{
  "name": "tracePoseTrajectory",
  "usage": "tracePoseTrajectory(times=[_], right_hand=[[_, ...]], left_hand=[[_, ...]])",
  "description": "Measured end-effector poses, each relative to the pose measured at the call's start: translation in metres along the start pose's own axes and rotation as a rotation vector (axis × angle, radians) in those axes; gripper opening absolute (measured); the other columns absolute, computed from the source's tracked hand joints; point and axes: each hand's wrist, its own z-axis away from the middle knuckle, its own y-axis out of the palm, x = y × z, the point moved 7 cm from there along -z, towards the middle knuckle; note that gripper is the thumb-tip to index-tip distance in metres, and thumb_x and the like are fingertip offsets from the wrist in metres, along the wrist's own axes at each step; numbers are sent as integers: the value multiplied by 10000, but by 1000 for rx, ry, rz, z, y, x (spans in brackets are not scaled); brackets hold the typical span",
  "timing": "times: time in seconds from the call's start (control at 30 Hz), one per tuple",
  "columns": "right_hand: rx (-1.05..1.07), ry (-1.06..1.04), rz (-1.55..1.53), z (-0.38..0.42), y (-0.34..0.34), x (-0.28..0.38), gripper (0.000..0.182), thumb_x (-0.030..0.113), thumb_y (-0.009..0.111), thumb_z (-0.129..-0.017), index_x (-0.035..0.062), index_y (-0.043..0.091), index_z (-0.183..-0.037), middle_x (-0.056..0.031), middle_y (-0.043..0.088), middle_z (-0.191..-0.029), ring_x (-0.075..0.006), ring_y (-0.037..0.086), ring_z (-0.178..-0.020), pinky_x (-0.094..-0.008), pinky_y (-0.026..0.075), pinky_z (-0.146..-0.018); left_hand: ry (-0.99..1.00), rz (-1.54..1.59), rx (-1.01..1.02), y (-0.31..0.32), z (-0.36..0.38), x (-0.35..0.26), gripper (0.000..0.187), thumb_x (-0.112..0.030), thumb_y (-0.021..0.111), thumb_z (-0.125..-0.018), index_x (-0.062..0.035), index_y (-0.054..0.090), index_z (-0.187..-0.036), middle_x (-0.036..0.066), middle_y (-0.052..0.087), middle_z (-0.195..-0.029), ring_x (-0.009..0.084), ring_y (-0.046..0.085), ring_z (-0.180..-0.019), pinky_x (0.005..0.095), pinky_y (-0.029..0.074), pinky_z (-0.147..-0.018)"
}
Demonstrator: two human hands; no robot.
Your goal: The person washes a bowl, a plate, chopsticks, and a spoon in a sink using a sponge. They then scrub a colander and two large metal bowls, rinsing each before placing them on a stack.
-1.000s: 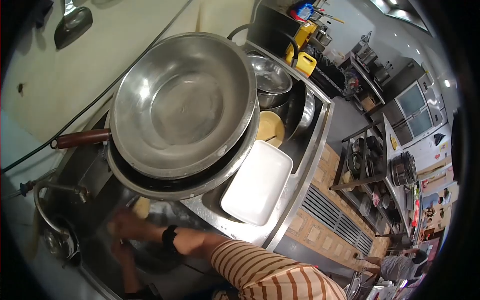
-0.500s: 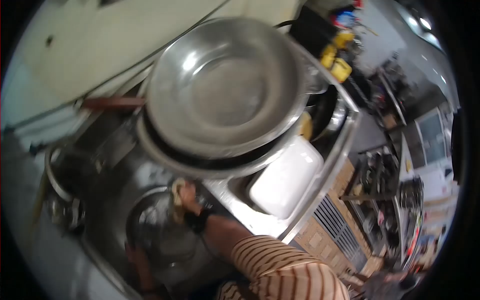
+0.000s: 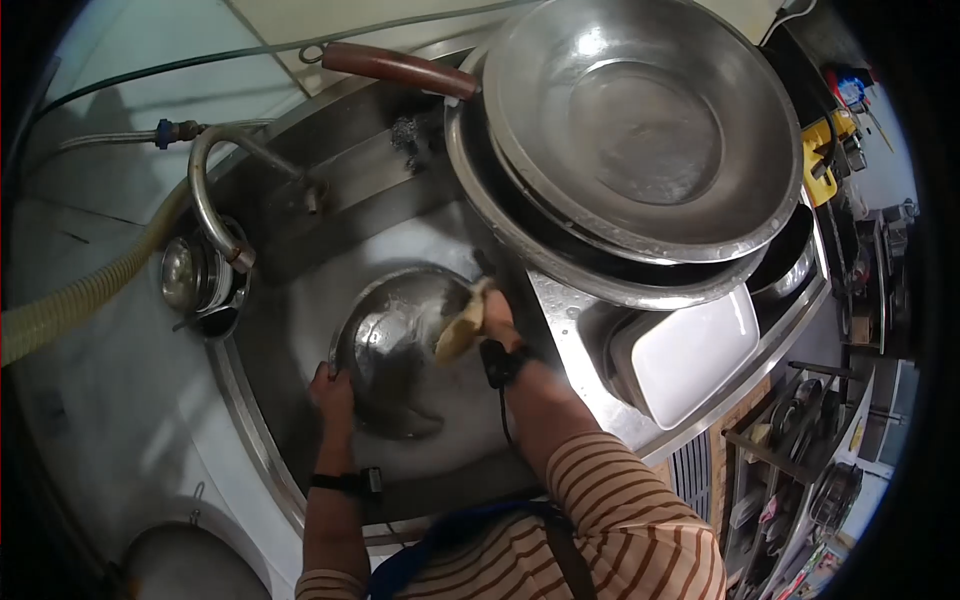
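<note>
A round metal bowl (image 3: 385,365) rests tilted in the steel sink (image 3: 470,430). My left hand (image 3: 331,390) is closed on the bowl's left rim, with the fingertips at the edge. My right hand (image 3: 499,318) is closed around a tan sponge (image 3: 461,331) at the bowl's right rim. The sponge lies against the inner side near that rim; its exact contact is partly hidden by the hand. Shiny wet patches show on the bowl's inner wall.
A large metal basin (image 3: 650,130) is stacked on another basin right of the sink, by a brown-handled pan (image 3: 400,70). A white tray (image 3: 695,355) stands below them. A curved faucet (image 3: 205,190) reaches over the left edge, near small metal pots (image 3: 185,275).
The head view has swung left, so the sink and bowl appear farther right and higher. Both hands stay at the bowl, the right one still holding the sponge at its right side.
</note>
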Motion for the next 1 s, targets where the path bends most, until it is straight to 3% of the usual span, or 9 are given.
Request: tracePoseTrajectory(times=[0.13, 0.23, 0.37, 0.43, 0.6, 0.73, 0.83, 0.93, 1.0], right_hand=[[-43, 232, -582, 29, 6, -8, 213, 166, 432, -865, 48, 588, -949, -68, 604, -867, -220, 605, -751, -350, 496, -691], [-115, 52, -1474, 1, -22, 51, 225, 173, 396, -900, 67, 564, -1008, -77, 587, -890, -224, 605, -760, -369, 503, -680], [473, 97, -1835, 46, -48, 206, 203, 260, 537, -818, 78, 619, -856, -59, 595, -786, -234, 595, -838, -384, 436, -814], [-167, -662, -468, 82, -146, 253, 234, 218, 549, -762, 26, 620, -877, -114, 621, -830, -230, 578, -866, -384, 445, -756], [75, 60, -1021, 15, -84, 128, 301, 278, 571, -759, 28, 631, -914, -210, 625, -915, -386, 585, -870, -437, 462, -767], [-193, 277, -458, 36, -79, 55, 373, 270, 573, -773, 76, 564, -1091, -199, 601, -1013, -360, 581, -913, -466, 462, -776], [-423, -28, -102, 89, -83, 102, 474, 288, 574, -787, 121, 471, -1219, -189, 489, -1192, -376, 508, -1015, -494, 450, -786], [-110, -240, 58, 112, -46, 125, 531, 301, 575, -790, 163, 416, -1277, -164, 369, -1286, -379, 437, -1078, -501, 444, -771], [-100, -241, -25, 99, -27, 121, 453, 264, 566, -794, 104, 472, -1208, -146, 476, -1046, -327, 508, -942, -466, 453, -728]], left_hand=[[-10, -124, -126, -13, 8, -11, 208, -82, 609, -677, -5, 416, -665, 142, 408, -535, 271, 372, -482, 378, 367, -500], [309, -161, -151, -25, -16, -53, 176, -78, 621, -673, -1, 467, -707, 162, 478, -587, 315, 479, -532, 399, 407, -540], [485, -96, 266, 8, -51, -103, 145, -109, 613, -685, -14, 527, -752, 185, 557, -677, 376, 555, -650, 434, 435, -591], [586, -242, 226, 26, -53, -110, 125, -110, 598, -688, -23, 545, -761, 186, 570, -690, 369, 561, -653, 427, 436, -583], [109, -196, 254, 6, -32, -51, 119, -94, 575, -693, -18, 565, -784, 162, 553, -641, 284, 551, -596, 364, 437, -587], [-72, -28, 154, 1, -13, -17, 137, -85, 570, -704, -7, 560, -817, 164, 566, -659, 286, 565, -610, 363, 439, -605], [-17, -5, 114, 2, -3, -48, 297, -61, 570, -695, -30, 584, -991, 175, 592, -742, 307, 595, -709, 347, 468, -699], [223, 33, 101, 23, -8, -29, 394, -27, 560, -684, -54, 585, -1076, 163, 628, -835, 294, 617, -803, 333, 472, -773], [176, 111, 234, 35, -5, -15, 438, 0, 545, -672, -64, 586, -1104, 150, 644, -887, 269, 623, -841, 324, 470, -796]])
